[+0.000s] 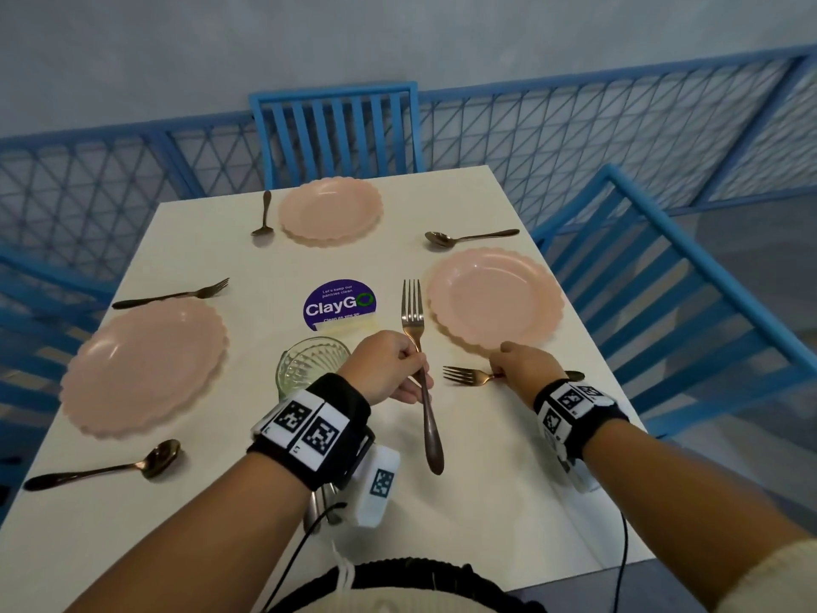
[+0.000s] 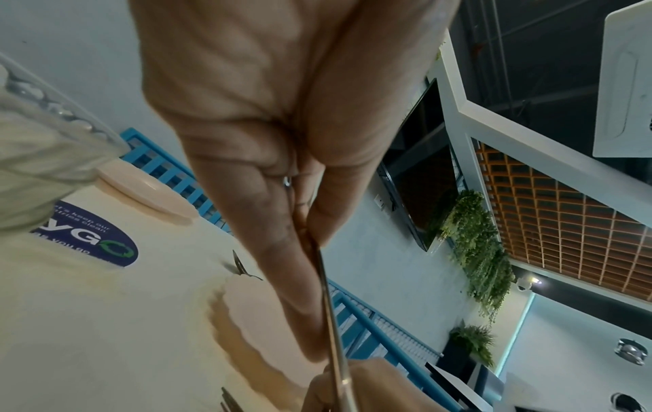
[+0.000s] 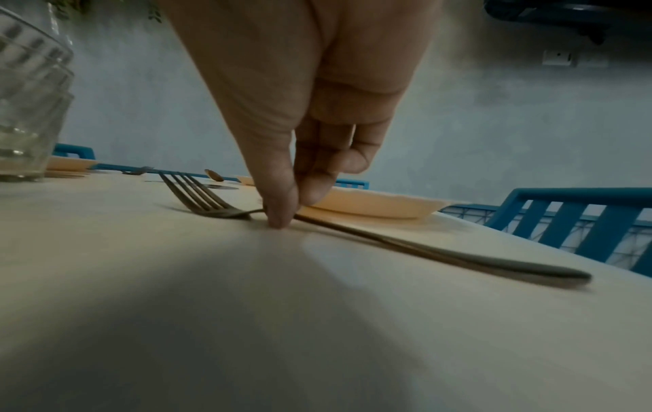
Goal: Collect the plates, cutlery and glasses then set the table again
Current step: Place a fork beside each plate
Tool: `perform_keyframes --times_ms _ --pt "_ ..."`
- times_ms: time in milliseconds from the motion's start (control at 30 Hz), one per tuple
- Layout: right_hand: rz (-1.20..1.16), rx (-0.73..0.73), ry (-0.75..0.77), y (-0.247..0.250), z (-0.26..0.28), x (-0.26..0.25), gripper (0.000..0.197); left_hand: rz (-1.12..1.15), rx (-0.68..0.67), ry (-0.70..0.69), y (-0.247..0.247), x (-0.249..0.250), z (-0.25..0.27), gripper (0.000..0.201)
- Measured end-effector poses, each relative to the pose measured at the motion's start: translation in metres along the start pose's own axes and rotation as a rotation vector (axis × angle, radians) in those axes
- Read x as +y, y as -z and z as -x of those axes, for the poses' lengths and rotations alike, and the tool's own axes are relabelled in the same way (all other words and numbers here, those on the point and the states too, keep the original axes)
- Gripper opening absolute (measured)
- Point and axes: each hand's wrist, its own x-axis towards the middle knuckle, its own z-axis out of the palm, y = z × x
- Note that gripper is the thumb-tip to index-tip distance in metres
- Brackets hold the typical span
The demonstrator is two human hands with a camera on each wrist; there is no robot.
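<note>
My left hand [image 1: 389, 369] grips a copper fork [image 1: 415, 329] by its neck, tines pointing away, lifted above the table; its thin shaft [image 2: 331, 329] runs out between my pinching fingers. My right hand [image 1: 524, 369] pinches a second fork [image 1: 464, 376] by the neck, and this second fork [image 3: 388, 239] still lies flat on the table just in front of the right pink plate [image 1: 495, 298]. A clear ribbed glass [image 1: 311, 362] stands left of my left hand. Two more pink plates [image 1: 146, 367] [image 1: 329, 210] sit at the left and far settings.
On the white table [image 1: 212, 241] lie a fork [image 1: 172, 295] and spoon [image 1: 106, 468] by the left plate, a spoon [image 1: 265, 214] by the far plate, another spoon [image 1: 471, 236] at the right. A purple sticker [image 1: 339, 305] marks the centre. Blue chairs [image 1: 336, 130] surround it.
</note>
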Motion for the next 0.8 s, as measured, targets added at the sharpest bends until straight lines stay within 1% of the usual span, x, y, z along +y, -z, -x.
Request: perform_keyframes --times_ms 133,233,400,600,800 --pt "0.015 0.043 -0.039 0.003 -0.003 0.010 0.009 -0.004 0.007 -0.001 0.004 -0.002 -0.001 0.029" --pt "0.001 0.059 -0.060 0.003 -0.008 0.015 0.007 0.001 0.018 -0.006 0.006 -0.002 -0.003 0.029" --pt "-0.003 0.089 -0.059 0.001 -0.014 0.018 0.007 -0.003 0.012 -0.009 0.008 -0.002 -0.007 0.029" --pt "-0.015 0.120 -0.053 0.000 -0.017 0.023 0.012 -0.013 0.007 0.005 0.007 -0.003 -0.010 0.030" --pt "-0.008 0.123 -0.049 0.001 -0.016 0.023 0.012 -0.029 0.003 0.010 0.004 -0.003 -0.011 0.029"
